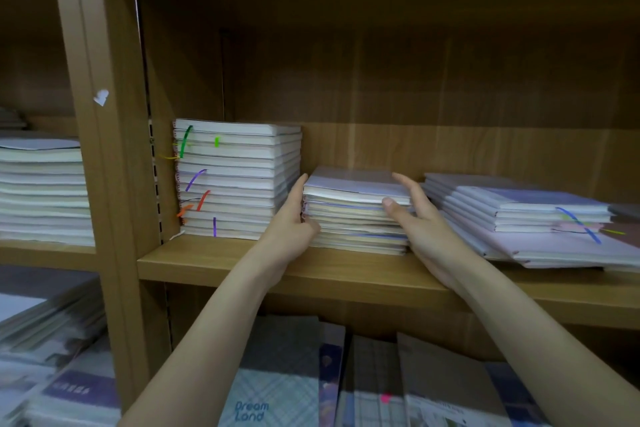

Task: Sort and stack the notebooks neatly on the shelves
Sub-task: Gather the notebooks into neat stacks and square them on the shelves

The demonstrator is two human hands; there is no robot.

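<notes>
A low stack of pale notebooks (356, 215) sits in the middle of the wooden shelf (329, 270). My left hand (294, 222) lies flat against the stack's left side with straight fingers. My right hand (419, 222) presses its right side, thumb across the front edges and fingers reaching back. A taller stack of notebooks (235, 180) with coloured ribbon bookmarks stands directly to the left. A slumped, fanned-out pile of notebooks (526, 218) lies to the right.
An upright wooden divider (107, 149) separates this bay from a left bay with another notebook stack (41, 191). The shelf below carries notebooks with patterned covers (277, 378), one reading "Dream Land". More notebooks lie at the lower left (52, 357).
</notes>
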